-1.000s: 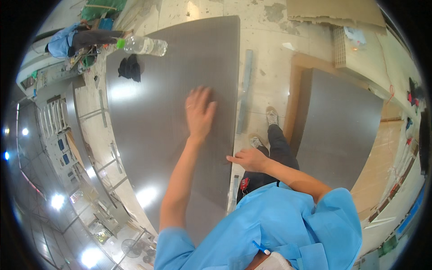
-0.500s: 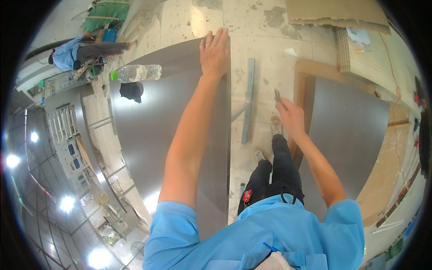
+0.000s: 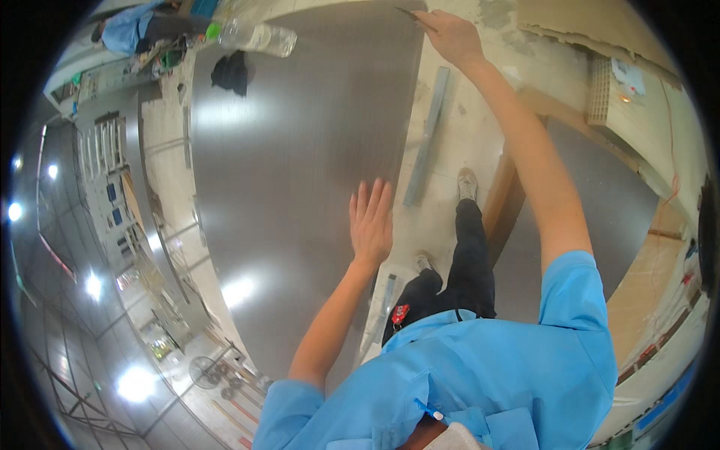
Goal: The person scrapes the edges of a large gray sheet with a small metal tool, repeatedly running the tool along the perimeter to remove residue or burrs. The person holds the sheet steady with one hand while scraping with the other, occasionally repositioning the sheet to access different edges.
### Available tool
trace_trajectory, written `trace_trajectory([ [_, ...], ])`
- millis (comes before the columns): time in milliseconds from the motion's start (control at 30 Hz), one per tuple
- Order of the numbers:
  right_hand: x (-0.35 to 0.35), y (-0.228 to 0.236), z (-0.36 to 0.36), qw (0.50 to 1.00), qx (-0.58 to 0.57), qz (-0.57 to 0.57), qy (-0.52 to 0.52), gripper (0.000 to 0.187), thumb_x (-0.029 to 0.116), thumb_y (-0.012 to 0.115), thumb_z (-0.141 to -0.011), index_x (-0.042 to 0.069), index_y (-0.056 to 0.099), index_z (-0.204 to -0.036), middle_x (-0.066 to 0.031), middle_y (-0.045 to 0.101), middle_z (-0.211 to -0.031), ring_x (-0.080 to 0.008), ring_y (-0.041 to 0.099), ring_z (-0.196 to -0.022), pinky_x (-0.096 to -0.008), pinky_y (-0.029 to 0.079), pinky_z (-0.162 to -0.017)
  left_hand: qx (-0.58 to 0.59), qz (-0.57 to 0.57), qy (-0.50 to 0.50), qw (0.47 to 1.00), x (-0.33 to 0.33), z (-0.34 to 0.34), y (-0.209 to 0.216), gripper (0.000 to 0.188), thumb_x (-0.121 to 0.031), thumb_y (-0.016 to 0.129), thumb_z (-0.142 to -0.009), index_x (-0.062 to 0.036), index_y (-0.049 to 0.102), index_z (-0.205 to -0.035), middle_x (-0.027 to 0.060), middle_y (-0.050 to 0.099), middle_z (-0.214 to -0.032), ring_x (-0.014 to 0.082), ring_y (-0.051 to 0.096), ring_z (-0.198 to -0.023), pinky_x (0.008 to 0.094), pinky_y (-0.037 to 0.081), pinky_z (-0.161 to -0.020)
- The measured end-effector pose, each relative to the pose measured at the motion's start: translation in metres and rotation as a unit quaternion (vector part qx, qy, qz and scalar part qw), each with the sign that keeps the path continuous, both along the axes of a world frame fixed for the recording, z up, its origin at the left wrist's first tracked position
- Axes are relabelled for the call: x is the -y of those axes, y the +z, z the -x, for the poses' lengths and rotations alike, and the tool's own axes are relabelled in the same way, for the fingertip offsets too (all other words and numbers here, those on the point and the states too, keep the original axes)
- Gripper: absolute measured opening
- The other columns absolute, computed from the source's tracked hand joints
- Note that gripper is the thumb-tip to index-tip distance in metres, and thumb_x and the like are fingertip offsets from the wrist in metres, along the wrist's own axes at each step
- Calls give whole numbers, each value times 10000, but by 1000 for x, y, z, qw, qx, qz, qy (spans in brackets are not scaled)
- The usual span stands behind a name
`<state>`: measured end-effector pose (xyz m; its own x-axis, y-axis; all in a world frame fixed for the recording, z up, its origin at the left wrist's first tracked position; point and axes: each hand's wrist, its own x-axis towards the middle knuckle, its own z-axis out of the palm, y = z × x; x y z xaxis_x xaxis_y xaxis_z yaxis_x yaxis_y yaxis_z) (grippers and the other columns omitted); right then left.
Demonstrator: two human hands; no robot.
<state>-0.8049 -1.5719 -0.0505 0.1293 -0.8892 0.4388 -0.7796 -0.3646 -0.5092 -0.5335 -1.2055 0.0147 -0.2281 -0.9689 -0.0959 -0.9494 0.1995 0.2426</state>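
Observation:
A large dark grey-brown panel point(image 3: 300, 172) lies in front of me. On it, close to its right edge, my left hand point(image 3: 371, 229) rests flat, fingers stretched out and nothing in them. At the far right corner of the panel, my right hand point(image 3: 452, 37) is closed round a thin, dark blade-like tool point(image 3: 407, 13). The tool's tip reaches over the panel's far corner; whether it touches the surface I cannot tell. Toward the far left of the panel a clear plastic bottle point(image 3: 259, 37) with a green cap lies on its side, beside a crumpled black cloth-like item point(image 3: 230, 73).
A metal bar point(image 3: 427, 135) stretches along the right of the panel, near my feet. Another dark panel point(image 3: 577, 187) rests on my right, with brown board under it. Stacked boards point(image 3: 637, 97) stand beyond. A person in blue point(image 3: 124, 30) is at the far left.
My left hand has slid back toward me along the panel's right edge. My right hand has swung forward and left with the tool, to the far corner. The view has shifted.

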Motion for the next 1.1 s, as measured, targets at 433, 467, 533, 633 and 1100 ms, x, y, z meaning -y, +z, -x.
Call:
trace_trajectory([
  [433,-410,8,-142,990,1,47,132,390,55,669,-886,119,729,-1266,-49,640,-804,-238,672,-737,-377,560,-632,7,40,231,972,-336,-277,7,555,-259,494,-1126,-45,459,-1638,190,460,-1683,414,346,-1596,551,260,-1304],
  [467,-448,12,-153,988,-18,44,147,421,51,670,-867,116,720,-1280,-49,640,-821,-238,671,-741,-373,559,-629,16,63,239,969,-343,-292,4,551,-276,465,-1140,-44,456,-1639,190,460,-1682,414,344,-1596,550,266,-1300],
  [533,-523,20,-177,978,-27,5,205,428,71,663,-867,122,720,-1288,-56,623,-836,-238,654,-738,-392,556,-624,31,90,255,962,-354,-305,-4,549,-304,420,-1158,-46,452,-1642,186,458,-1684,412,340,-1597,547,278,-1292],
  [633,-569,25,-190,953,-95,-50,283,413,134,655,-911,149,713,-1320,-49,700,-968,-238,728,-906,-373,609,-706,48,113,261,957,-356,-308,-9,553,-330,392,-1168,-55,453,-1643,169,451,-1692,403,340,-1599,541,289,-1286],
  [1100,-549,-5,-189,989,-40,22,140,432,37,670,-872,163,765,-1274,-58,780,-1059,-275,752,-891,-377,607,-664,56,105,290,950,-355,-304,-8,547,-366,416,-1157,-105,477,-1634,124,462,-1690,363,364,-1593,531,308,-1281],
])
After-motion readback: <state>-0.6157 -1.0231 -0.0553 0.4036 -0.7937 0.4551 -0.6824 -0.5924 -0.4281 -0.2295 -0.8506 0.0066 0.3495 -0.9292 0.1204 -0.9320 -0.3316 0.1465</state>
